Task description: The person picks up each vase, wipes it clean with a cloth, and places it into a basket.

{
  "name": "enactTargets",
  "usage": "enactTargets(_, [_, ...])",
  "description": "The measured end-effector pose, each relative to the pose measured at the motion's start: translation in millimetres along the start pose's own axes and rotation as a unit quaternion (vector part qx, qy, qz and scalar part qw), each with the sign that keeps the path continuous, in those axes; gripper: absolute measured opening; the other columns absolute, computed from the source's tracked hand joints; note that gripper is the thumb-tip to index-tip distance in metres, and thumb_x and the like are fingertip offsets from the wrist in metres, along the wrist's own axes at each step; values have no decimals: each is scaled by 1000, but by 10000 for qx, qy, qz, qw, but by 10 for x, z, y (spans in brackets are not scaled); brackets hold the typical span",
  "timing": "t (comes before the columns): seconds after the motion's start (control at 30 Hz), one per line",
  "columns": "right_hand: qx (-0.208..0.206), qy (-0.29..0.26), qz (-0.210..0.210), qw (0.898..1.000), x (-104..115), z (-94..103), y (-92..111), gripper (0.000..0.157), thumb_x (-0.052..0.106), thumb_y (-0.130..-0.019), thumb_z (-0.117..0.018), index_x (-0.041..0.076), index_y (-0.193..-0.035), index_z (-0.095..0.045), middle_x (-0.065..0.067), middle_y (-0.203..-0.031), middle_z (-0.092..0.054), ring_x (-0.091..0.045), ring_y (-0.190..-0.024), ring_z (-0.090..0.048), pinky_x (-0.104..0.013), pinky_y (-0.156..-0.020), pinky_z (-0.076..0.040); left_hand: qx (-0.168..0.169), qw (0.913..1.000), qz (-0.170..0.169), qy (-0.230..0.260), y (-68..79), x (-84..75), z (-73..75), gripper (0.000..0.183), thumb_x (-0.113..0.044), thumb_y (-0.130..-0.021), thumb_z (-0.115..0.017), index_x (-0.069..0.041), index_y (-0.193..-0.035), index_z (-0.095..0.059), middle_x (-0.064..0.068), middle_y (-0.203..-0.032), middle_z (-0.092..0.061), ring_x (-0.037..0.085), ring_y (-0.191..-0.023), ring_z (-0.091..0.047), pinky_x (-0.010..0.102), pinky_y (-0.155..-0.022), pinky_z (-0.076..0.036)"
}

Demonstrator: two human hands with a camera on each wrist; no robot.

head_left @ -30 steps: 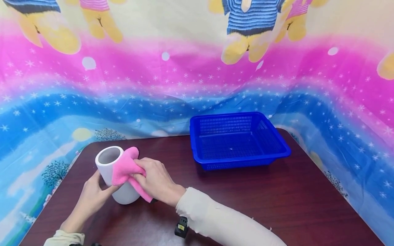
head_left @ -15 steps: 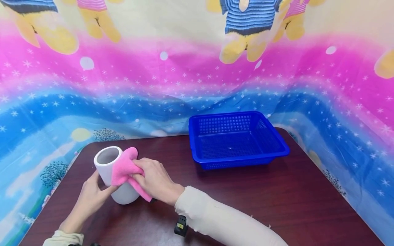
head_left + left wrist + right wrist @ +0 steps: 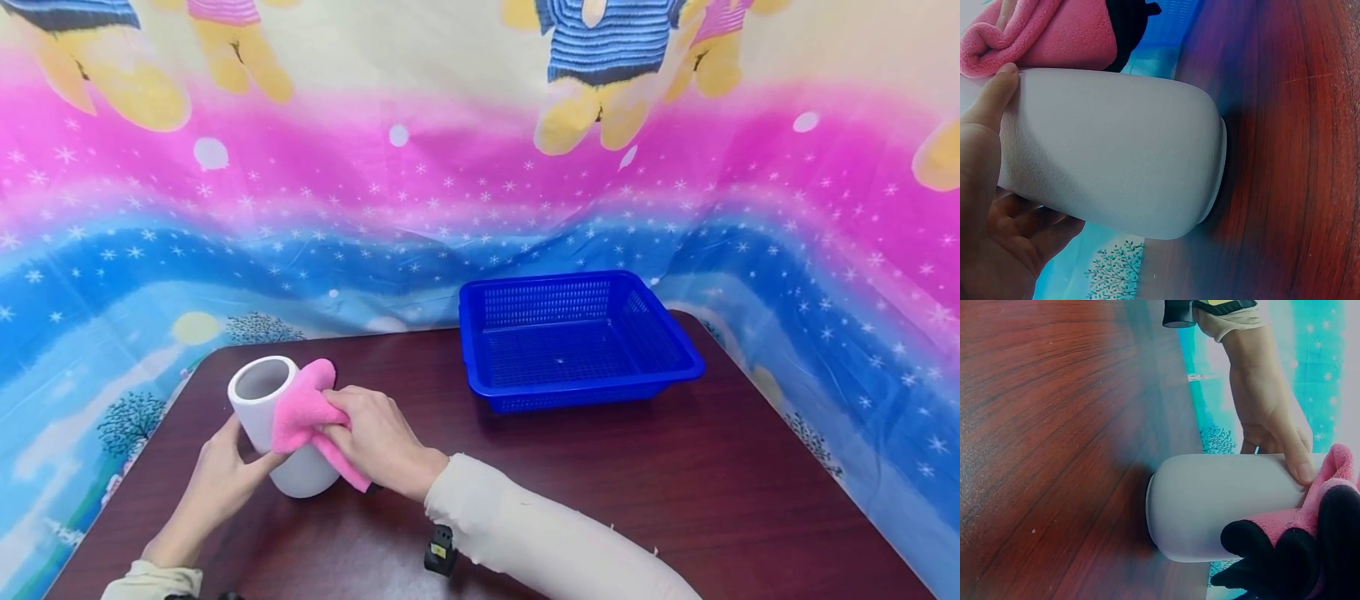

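Observation:
A white vase (image 3: 303, 475) with a wide round mouth stands on the dark wooden table (image 3: 525, 492), towards its left side. My left hand (image 3: 225, 475) grips the vase, thumb on the near side and fingers round the other. My right hand (image 3: 382, 442) holds a pink fleecy cloth (image 3: 300, 408) against the vase's upper right side. The cloth covers part of the wall and rises beside the rim. Black parts (image 3: 1291, 556) of the cloth show in the right wrist view, hiding the right fingers. Low on the vase, the bare wall (image 3: 1116, 150) fills the left wrist view.
A blue plastic basket (image 3: 577, 387) with slotted walls stands at the back right of the table, with nothing seen inside. Behind the table hangs a printed curtain (image 3: 375, 192). A small black device (image 3: 440, 550) sits under the right sleeve.
Both hands, the vase and the cloth keep their places. Only the head view has shifted very slightly.

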State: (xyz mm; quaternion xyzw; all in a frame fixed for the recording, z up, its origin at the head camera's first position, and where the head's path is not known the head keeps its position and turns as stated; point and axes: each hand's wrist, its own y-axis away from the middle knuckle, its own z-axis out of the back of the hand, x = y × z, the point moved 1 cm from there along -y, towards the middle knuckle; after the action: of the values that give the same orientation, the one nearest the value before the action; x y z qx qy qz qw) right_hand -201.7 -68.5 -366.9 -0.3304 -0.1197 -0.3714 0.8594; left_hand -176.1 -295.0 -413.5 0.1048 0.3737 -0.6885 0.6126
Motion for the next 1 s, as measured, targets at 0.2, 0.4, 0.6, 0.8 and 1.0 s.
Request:
enactTargets(0.2, [24, -33, -52, 10000, -1, -10, 4, 9, 22, -97, -68, 19, -89, -65, 8, -76, -57, -2, -73, -55, -8, -63, -37, 32, 10000, 34, -40, -4, -3, 3, 69, -29, -79, -85, -1, -134, -55, 26, -117, -69, -23, -98, -38, 15, -76, -44])
enactTargets(0.4, [48, -76, -68, 9999, -5, -30, 14, 10, 21, -97, -68, 19, -88, -64, 7, -76, -58, -2, -73, -55, -8, -63, -38, 32, 10000, 44, -74, 4, -2, 9, 69, -30, -79, -85, -2, -134, -54, 26, -118, -69, -20, -100, -40, 16, -77, -44])
enactTargets(0.6, [76, -59, -146, 9998, -29, -57, 21, 9, 19, -96, -68, 18, -88, -65, 6, -76, -60, -4, -72, -56, -9, -63, -38, 56, 10000, 63, -19, 9, -3, 0, 70, -28, -80, -85, -1, -135, -53, 27, -119, -68, -8, -100, -55, 21, -79, -49])
enactTargets(0.8, [74, -154, -218, 9996, -54, -76, 31, 5, 19, -96, -68, 19, -91, -68, 7, -77, -60, -3, -72, -56, -9, -63, -39, 129, 9999, 90, 60, 13, -12, -10, 74, -26, -81, -83, 3, -139, -47, 33, -125, -63, 47, -119, -57, 62, -90, -46])
enactTargets(1.0, [40, -188, -225, 9996, -83, -94, 40, 3, 20, -96, -68, 20, -95, -70, 7, -79, -62, -3, -74, -57, -9, -65, -40, 118, 9999, 76, 56, 12, -10, -13, 73, -26, -82, -83, 3, -138, -48, 33, -124, -64, 48, -118, -57, 59, -91, -48])
